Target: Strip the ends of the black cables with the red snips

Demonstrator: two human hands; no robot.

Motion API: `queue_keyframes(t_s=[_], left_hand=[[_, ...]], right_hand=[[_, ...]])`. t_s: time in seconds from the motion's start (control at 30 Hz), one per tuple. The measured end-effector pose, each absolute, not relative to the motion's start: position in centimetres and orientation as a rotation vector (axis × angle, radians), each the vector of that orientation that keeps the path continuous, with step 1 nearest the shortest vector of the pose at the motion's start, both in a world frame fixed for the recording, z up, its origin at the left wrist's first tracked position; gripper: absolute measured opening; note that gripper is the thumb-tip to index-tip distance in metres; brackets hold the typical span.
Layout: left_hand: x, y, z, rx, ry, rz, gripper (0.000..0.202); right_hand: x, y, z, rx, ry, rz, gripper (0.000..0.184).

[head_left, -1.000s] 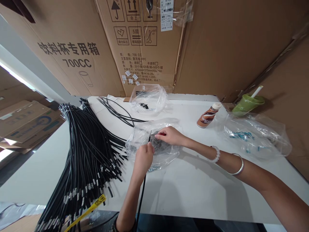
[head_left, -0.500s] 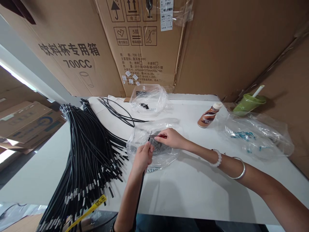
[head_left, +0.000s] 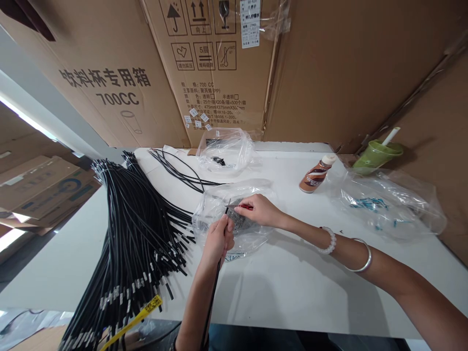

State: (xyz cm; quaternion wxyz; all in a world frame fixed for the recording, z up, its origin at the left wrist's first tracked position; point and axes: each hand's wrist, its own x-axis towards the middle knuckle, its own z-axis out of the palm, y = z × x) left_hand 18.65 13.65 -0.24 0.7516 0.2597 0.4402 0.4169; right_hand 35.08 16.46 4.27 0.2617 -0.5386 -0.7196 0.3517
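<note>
My left hand (head_left: 218,239) is closed around a black cable (head_left: 215,287), whose tip pokes up above the thumb. From the fist the cable runs down along my left forearm. My right hand (head_left: 266,210) grips small red-handled scissors (head_left: 246,206), their thin metal blades parted at the cable's tip. Whether the blades touch the cable is too small to tell. Below both hands lies a clear plastic bag (head_left: 261,239) with a tangle of small grey pieces (head_left: 240,222) in it. A big bundle of black cables (head_left: 127,219) with silvery bands lies left of my left hand.
Behind the bag are more loose cables (head_left: 175,170) and another clear bag (head_left: 237,151) with small black parts. A brown bottle (head_left: 315,176), a green cup (head_left: 378,155) and a bag with teal bits (head_left: 398,207) stand right. Cardboard boxes (head_left: 226,107) wall the table's back.
My left hand has shifted very slightly, and a little more of the cable's tip shows above the thumb. My right hand and the scissors have hardly moved.
</note>
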Motion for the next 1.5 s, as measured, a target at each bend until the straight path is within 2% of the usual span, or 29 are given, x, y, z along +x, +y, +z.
queue_keyframes(t_s=[0.27, 0.57, 0.77, 0.97, 1.23, 1.5], left_hand=[[18.6, 13.2, 3.0, 0.404, 0.726, 0.886, 0.043], [18.7, 13.0, 3.4, 0.341, 0.623, 0.912, 0.046], [19.1, 12.9, 3.0, 0.423, 0.711, 0.916, 0.043], [19.1, 12.8, 1.5, 0.600, 0.940, 0.954, 0.024], [19.0, 13.4, 0.4, 0.732, 1.134, 0.952, 0.024], [18.7, 13.1, 1.0, 0.742, 1.133, 0.874, 0.026]], right_hand=[[35.1, 16.3, 4.1, -1.465, -1.908, 0.944, 0.039], [34.9, 16.2, 3.8, -1.436, -1.870, 1.009, 0.038], [35.1, 16.3, 3.6, -1.420, -1.790, 0.990, 0.037], [35.5, 15.8, 3.4, -1.400, -1.744, 0.949, 0.041], [35.3, 14.6, 3.4, -1.407, -1.818, 0.839, 0.034], [35.1, 14.5, 3.1, -1.456, -1.901, 0.778, 0.032]])
